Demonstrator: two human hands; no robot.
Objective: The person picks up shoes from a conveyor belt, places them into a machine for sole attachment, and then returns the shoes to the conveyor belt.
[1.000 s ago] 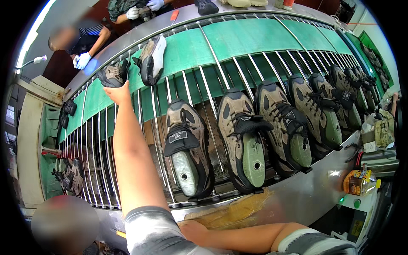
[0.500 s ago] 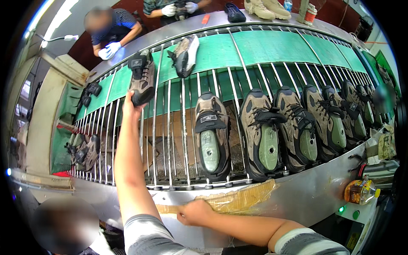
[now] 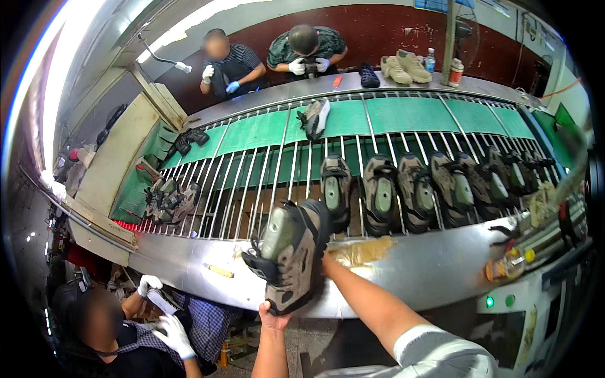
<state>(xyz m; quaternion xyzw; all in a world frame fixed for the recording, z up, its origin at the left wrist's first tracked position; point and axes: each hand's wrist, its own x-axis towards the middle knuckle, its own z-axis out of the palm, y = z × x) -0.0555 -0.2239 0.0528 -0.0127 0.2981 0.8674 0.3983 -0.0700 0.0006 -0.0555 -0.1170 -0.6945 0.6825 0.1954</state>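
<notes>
A brown and black lace-up shoe (image 3: 299, 261) with a green shoe last (image 3: 276, 234) in its opening is held up, tilted, in front of the metal table edge. My left hand (image 3: 275, 319) is closed around its lower end, the thumb showing on the outside. My right hand (image 3: 328, 264) reaches up against the sole side; the shoe hides its fingers, so its grip cannot be seen. Just beyond, several similar shoes (image 3: 380, 195) stand in a row on the roller rack (image 3: 249, 189), green lasts inside. Another shoe (image 3: 314, 120) lies on the green belt (image 3: 346, 120).
A small yellow-handled tool (image 3: 218, 271) lies on the metal edge (image 3: 183, 252). More shoes (image 3: 170, 200) sit at the rack's left end. At lower left a gloved person (image 3: 113, 327) handles a shoe; two more people stand across the table. A bottle (image 3: 507, 264) is on the right.
My left hand has brought the shoe from the far left of the rack to in front of me. My right hand has moved from the table edge to the shoe's sole side. The view has shifted.
</notes>
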